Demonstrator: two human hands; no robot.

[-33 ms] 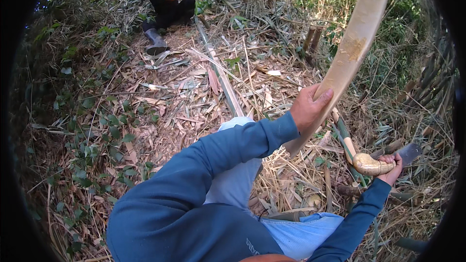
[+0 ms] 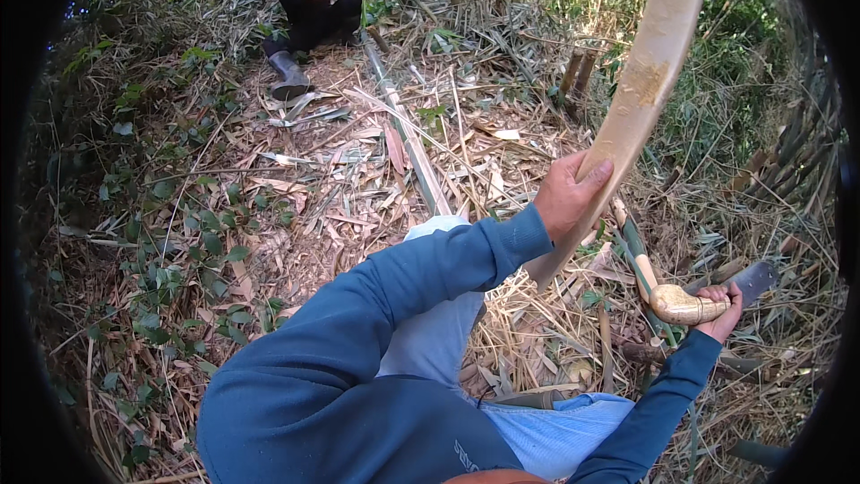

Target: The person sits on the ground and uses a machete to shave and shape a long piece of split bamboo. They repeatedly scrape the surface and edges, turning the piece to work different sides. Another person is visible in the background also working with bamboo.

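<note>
A long, pale split bamboo strip (image 2: 643, 81) rises from beside my knees and leans up to the right, past the top of the view. Near its lower end my left hand (image 2: 566, 193) is closed around it, the thumb lying on its smooth face. Out to the right, my right hand (image 2: 722, 306) is wrapped around a large knife where the wooden handle meets the blade (image 2: 760, 280). The knife's thick, bulbous handle (image 2: 685, 305) points left, toward me. The blade is partly hidden by my fingers and stays apart from the strip.
Beyond my knees a long bamboo pole (image 2: 412, 145) lies on leaf litter, reaching toward a seated person (image 2: 313, 0) in dark clothes. Cut green bamboo (image 2: 632, 246) lies by the knife handle. Shavings (image 2: 528, 323) cover the ground between my legs. Stumps (image 2: 575, 74) and leafy plants stand around.
The upper part of the bamboo strip has shifted slightly left. My left hand keeps its hold, and the right hand with the knife has barely moved.
</note>
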